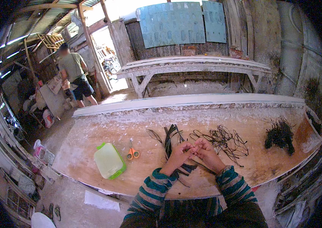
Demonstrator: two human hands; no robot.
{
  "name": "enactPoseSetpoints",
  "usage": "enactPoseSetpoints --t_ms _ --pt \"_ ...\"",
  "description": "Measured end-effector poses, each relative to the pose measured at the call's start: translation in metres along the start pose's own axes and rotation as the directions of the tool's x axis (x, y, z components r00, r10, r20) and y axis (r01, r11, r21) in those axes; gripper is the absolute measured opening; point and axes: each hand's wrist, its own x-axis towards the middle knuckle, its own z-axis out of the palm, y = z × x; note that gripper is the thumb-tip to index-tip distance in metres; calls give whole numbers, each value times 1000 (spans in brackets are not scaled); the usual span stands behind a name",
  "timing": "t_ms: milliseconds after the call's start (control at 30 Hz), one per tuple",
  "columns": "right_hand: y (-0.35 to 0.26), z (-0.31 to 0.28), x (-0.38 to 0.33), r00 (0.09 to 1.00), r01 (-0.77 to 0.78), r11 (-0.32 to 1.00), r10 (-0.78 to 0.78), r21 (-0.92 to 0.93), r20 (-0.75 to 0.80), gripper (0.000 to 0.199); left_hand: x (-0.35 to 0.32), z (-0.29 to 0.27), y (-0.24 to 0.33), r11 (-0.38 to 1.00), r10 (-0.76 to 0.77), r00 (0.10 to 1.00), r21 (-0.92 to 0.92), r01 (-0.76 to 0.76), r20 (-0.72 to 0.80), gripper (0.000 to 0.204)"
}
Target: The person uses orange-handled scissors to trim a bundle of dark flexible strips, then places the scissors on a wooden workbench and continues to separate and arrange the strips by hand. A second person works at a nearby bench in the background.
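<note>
My left hand (180, 155) and my right hand (209, 155) meet above the wooden table, fingertips pinched together. What they pinch is too small to make out. Black flat strips (169, 137) lie in a bundle beside and beneath my left hand. To the right of my right hand is a loose tangle of thin black cords (225, 140), some looped. Orange-handled scissors (132, 153) rest left of the strips, blades pointing away from me. Beside them sits a container with a pale lid and green clips (109, 160).
A dark bunch of knotted cords (280, 136) lies at the table's right, near a worn bucket (310, 133) on its side. A long white-topped ledge (191, 100) borders the table's far edge. Beyond stands a bench (191, 65). A person (73, 72) stands far left.
</note>
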Motion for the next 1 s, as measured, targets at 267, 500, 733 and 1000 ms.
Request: enactPoseSetpoints --t_ms 267,500,733,1000 --pt "-16 12 -4 998 -33 999 35 32 -59 13 -5 -7 14 989 -145 979 -5 147 143 26" --pt "-24 14 -8 990 -18 996 6 86 143 12 -11 2 8 815 -266 935 -463 348 234 18" --pt "-19 10 -7 989 -53 985 30 162 144 15 -10 3 0 765 -217 929 -538 353 302 18" --pt "-14 6 -7 987 -48 950 -1 308 158 22 -17 4 10 891 -69 943 -406 205 325 21"
